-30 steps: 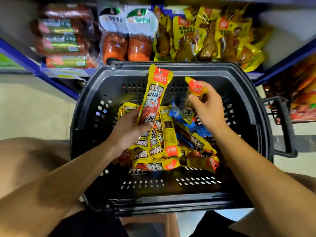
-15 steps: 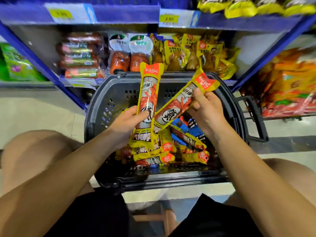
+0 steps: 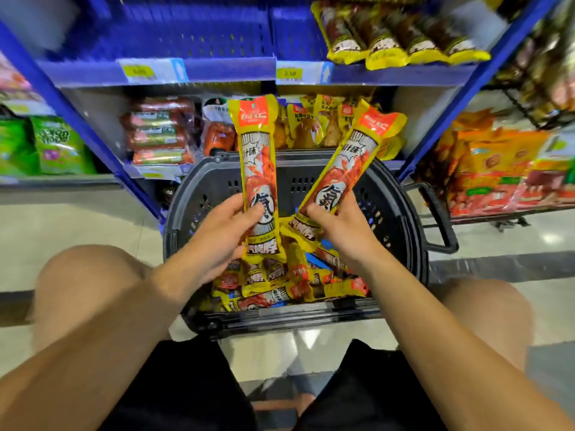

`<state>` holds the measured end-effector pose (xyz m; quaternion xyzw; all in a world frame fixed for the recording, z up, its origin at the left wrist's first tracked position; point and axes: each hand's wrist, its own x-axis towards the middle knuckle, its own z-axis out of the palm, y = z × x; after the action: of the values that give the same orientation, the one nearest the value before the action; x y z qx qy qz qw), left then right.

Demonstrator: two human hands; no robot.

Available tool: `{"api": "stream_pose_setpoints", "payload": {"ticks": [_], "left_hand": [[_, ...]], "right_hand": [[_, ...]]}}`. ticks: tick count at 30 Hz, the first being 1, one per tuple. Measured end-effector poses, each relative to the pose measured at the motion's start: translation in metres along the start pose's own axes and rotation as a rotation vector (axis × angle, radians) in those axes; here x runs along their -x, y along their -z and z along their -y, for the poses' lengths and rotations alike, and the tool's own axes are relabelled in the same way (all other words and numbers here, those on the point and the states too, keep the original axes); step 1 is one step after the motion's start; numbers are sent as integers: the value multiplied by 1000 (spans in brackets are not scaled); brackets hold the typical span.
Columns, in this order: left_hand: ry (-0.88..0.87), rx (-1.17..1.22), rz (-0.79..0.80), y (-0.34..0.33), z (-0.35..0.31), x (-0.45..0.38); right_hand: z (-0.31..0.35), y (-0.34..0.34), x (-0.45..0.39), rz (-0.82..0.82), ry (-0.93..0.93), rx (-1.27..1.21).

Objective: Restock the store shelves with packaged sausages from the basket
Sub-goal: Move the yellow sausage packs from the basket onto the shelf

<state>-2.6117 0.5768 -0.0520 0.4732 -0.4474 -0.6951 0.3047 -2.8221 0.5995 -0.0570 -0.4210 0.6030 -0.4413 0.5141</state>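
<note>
A black plastic basket (image 3: 401, 213) stands on the floor in front of the blue shelves, with several yellow-and-red sausage packs (image 3: 280, 275) piled inside. My left hand (image 3: 217, 231) grips one long yellow sausage pack (image 3: 256, 157) near its lower end and holds it upright above the basket. My right hand (image 3: 345, 231) grips a second, matching pack (image 3: 351, 160), which leans up and to the right. On the upper shelf at the right lies a row of similar yellow-ended sausage packs (image 3: 389, 35).
The lower shelf behind the basket holds red sausage rolls (image 3: 158, 132), round-labelled pouches (image 3: 217, 132) and yellow chicken-leg packs (image 3: 314, 126). Price tags (image 3: 289, 73) sit on the upper shelf edge. Green bags (image 3: 53, 144) lie at left, an orange snack rack (image 3: 504, 163) at right. My bare knees flank the basket.
Both hands have lifted their sausage packs higher above the basket. My view has tilted upward, so the upper shelf with its row of packs has come into sight.
</note>
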Motion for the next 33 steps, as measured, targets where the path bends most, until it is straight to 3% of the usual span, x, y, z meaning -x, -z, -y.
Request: {"api": "stream_pose_setpoints", "payload": {"ticks": [3,12,19,24,29,33], "left_hand": [[-60,-40,-14,4,-18,1],[-303,-354,-235,-11,-85,-21],[-323,-419,-263,-27,-135,-58],[-344,-382,-312,-31,-169,-93],[-362,-533,-421,-33,-196,-116],[-355,-482,-318,-30,-195,-111]], "right_hand": [[19,23,4,-36,101,160],[67,64,-4,-118,227,252],[109,79,-32,-232,295,386],[138,84,-48,-207,302,436],[150,86,-63,-193,269,422],[148,85,-71,-197,238,378]]}}
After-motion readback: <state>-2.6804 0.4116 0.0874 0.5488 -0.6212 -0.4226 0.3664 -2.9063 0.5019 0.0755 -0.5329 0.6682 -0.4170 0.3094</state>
